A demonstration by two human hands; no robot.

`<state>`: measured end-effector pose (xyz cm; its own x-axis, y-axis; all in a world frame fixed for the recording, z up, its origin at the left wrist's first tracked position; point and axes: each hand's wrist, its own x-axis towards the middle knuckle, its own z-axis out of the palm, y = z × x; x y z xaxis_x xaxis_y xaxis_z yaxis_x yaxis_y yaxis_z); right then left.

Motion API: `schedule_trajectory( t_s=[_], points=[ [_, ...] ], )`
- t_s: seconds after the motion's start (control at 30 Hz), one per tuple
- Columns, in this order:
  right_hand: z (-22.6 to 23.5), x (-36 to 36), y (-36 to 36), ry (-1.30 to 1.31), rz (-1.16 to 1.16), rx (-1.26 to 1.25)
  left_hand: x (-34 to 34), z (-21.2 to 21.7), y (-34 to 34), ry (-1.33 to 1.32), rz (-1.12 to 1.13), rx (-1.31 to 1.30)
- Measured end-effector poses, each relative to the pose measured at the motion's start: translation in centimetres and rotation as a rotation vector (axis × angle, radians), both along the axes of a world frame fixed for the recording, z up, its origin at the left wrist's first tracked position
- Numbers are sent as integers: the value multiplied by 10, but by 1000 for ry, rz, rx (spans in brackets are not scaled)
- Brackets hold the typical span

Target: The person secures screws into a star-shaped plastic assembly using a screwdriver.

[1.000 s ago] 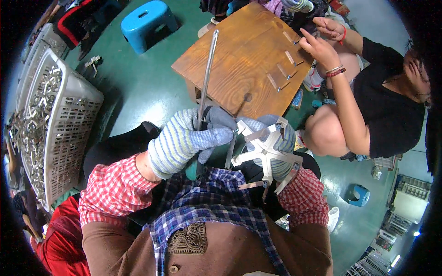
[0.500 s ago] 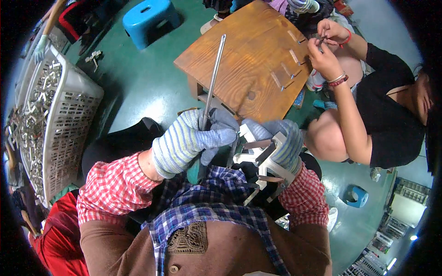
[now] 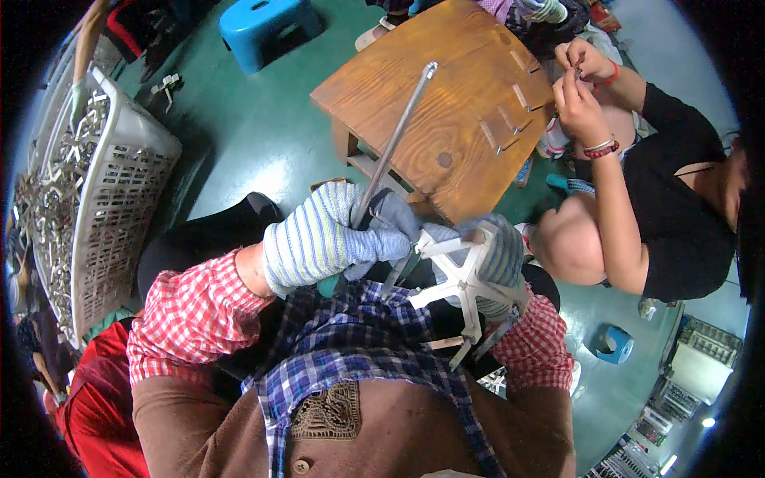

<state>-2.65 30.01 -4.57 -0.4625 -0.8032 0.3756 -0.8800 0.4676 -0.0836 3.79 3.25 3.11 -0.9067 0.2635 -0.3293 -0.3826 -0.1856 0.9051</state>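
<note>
My left hand [image 3: 323, 235], in a striped knit glove, is closed round a long screwdriver [image 3: 398, 131]. Its steel shaft slants up and to the right over the wooden table, and part of its green handle shows below the glove. The thumb and fingers of the same hand also meet at the end of one arm of a white star-shaped bracket [image 3: 464, 280]. My right hand [image 3: 504, 259], gloved too, grips that bracket from behind and the right. Several thin arms stick out from its centre, some pointing down toward my apron. Most of my right fingers are hidden behind it.
A low wooden table [image 3: 382, 95] stands ahead, with several small strips and screws along its right side. To its right sits a co-worker [image 3: 677, 191], fingers together on something small. A white basket [image 3: 119, 199] full of metal parts stands left. Blue stools [image 3: 267, 32] are on the green floor.
The bracket has turned in my right hand, so its star-shaped face now shows. The screwdriver's tip has swung to the right. The co-worker's hands stay close together.
</note>
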Motion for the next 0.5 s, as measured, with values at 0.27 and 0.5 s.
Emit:
schedule_trajectory(
  t_s=[0.27, 0.5],
  points=[
    [8, -4, -1, -153, 96, 254, -4, -8, -6, -30, -164, -182],
    [23, -20, -11, -817, 296, 279, -10, -13, -11, 16, -307, -184]
  ],
)
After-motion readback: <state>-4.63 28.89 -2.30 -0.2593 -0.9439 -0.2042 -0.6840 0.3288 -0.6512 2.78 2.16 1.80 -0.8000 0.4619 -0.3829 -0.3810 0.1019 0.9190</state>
